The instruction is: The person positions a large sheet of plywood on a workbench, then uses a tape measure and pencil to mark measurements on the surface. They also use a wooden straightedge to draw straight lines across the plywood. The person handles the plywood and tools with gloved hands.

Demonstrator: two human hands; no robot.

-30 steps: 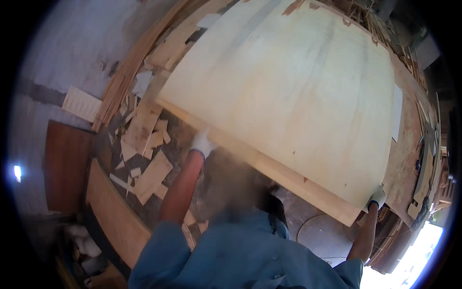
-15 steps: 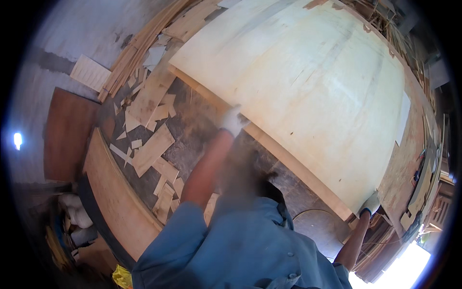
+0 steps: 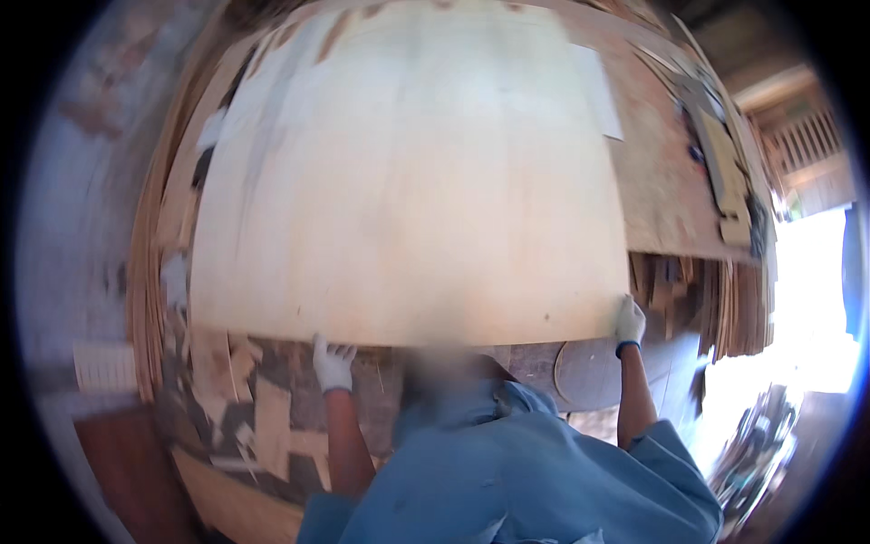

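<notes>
A large pale plywood sheet (image 3: 426, 199) stretches out in front of me, its near edge toward my body. My left hand (image 3: 335, 364), in a white glove, is at that near edge, left of the middle, with its fingers against the edge. At the near right corner, my right hand (image 3: 630, 322) wears a white glove with a blue cuff and is closed around the sheet's side. The undersides of both grips are hidden. Brown stains and torn patches mark the sheet's far edge.
A brown work table (image 3: 657, 190) extends under and right of the sheet, with cut wooden strips (image 3: 720, 172) on it. Plywood offcuts (image 3: 272, 426) litter the floor at left. Long wooden strips (image 3: 145, 263) line the left wall. Stacked boards (image 3: 739, 308) stand at the right.
My view has swung to the right, so the sheet now lies squarely ahead. My left hand has moved along the near edge toward the left corner; the right stays at the right corner.
</notes>
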